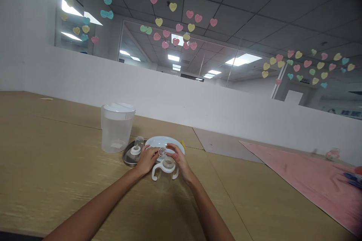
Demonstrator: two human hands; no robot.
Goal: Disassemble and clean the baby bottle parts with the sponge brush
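Observation:
Over a white plate's near side, a small clear round piece (162,152) is between the fingers of both hands. My left hand (147,160) has its fingertips closed at the piece's left edge. My right hand (180,158) curls its thumb and forefinger around the right edge. Just below stands a clear baby bottle (169,163) with its mouth uncovered and a white two-handled ring around its neck. Beside my left hand, a nipple in a white collar (135,150) with a clear dome cap (139,142) behind it sits on a round metal tray (126,157).
A translucent lidded pitcher (117,128) stands at the left. The white plate (161,140) lies behind my hands, with a small yellow item (183,144) at its right edge. A pink cloth (305,173) covers the table's right side. A low white wall (169,94) runs along the back.

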